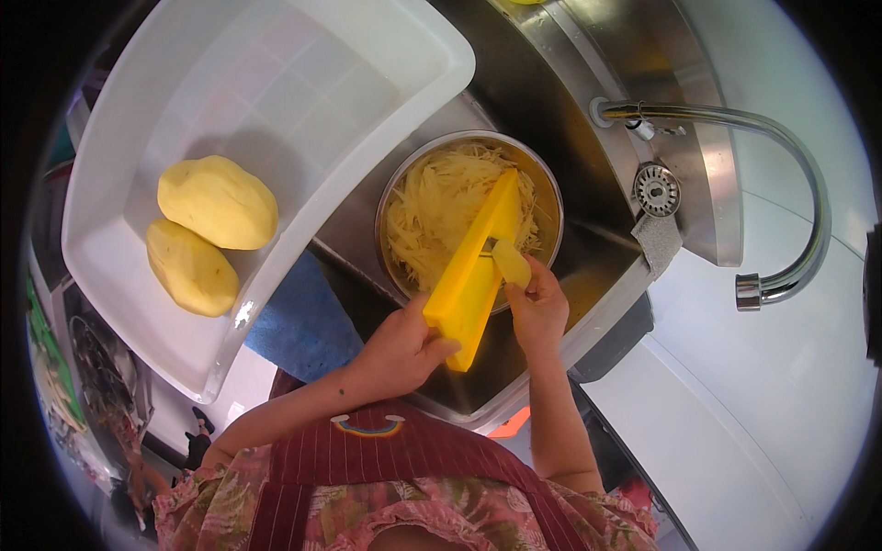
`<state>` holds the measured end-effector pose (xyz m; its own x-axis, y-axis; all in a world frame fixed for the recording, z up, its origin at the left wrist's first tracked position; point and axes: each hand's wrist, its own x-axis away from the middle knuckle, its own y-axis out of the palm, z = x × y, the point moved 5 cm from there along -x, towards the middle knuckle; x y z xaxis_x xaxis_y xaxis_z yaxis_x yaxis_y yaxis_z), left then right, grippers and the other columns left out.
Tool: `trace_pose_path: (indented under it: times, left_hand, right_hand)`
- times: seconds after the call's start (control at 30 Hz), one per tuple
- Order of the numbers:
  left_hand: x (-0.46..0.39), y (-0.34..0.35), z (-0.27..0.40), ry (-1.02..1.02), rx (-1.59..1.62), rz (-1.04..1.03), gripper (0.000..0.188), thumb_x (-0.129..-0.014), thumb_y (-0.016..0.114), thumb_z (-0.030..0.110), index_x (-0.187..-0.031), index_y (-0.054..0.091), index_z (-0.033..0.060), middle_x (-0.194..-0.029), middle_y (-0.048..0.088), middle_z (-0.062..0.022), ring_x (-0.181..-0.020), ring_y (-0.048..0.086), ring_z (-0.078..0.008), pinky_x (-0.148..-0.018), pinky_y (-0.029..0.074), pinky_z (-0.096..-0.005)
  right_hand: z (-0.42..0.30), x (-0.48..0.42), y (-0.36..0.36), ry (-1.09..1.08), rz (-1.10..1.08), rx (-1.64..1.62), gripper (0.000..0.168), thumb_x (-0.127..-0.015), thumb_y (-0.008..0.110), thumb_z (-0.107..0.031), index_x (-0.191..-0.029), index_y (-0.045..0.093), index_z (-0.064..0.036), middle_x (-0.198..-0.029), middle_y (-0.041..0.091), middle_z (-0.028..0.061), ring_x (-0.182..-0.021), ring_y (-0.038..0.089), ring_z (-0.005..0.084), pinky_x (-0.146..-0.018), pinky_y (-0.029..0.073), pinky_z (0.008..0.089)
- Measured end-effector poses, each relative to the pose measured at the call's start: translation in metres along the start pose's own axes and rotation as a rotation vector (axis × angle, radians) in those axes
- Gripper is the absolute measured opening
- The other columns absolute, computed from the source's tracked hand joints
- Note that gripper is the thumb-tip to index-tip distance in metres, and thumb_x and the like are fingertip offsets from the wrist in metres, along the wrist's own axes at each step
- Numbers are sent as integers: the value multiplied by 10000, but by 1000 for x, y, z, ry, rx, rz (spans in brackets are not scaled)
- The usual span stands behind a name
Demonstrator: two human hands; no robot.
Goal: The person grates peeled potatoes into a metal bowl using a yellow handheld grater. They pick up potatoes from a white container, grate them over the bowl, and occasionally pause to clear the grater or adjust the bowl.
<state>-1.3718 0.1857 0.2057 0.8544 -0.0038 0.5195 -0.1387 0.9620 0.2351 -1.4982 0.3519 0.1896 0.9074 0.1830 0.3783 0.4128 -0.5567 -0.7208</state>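
My left hand (403,351) grips the near end of a yellow plastic grater (455,293), which slants across a round metal bowl (549,196). Pale potato shreds (431,213) are heaped inside the bowl, under the far part of the grater. Between the fingers of my right hand (541,313) is a flat piece of peeled potato (512,264). It lies over the metal blade area near the grater's middle; whether it touches the blade cannot be made out. The bowl sits in a stainless steel sink (579,117).
A large white plastic basin (331,155) at the left overlaps the sink, with two peeled potatoes (217,202) inside. Below its edge hangs a blue cloth (303,324). A curved tap (806,165), sink strainer (657,191) and grey scouring cloth (658,241) are at the right.
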Motion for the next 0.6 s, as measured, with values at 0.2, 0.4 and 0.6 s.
trace_pose_path:
  times: [0.2, 0.4, 0.6]
  left_hand:
    - [-1, 1, 2, -3, -12, 6, 389, -832, 613, 127, -1117, 434, -68, -910, 648, -230, -879, 650, -362, -744, 509, -370]
    - [-3, 3, 2, 23, -66, 11, 399, -826, 620, 140, -1106, 432, -75, -894, 639, -246, -871, 637, -389, -731, 507, -394]
    - [2, -1, -4, 28, -102, 49, 401, -825, 617, 151, -1092, 433, -85, -864, 631, -257, -858, 624, -412, -731, 501, -418]
  right_hand:
    - [-3, -4, 3, 53, -30, 5, 199, -845, 631, -178, -961, 587, -22, -733, 618, 133, -646, 614, 250, -625, 489, 334]
    - [-10, -15, 10, -84, 6, 101, 176, -877, 592, -182, -947, 511, -41, -760, 628, 168, -707, 631, 342, -640, 491, 392]
    - [-26, 3, 19, -67, -16, 128, 178, -875, 563, -190, -915, 512, -25, -769, 627, 186, -738, 627, 379, -653, 486, 422]
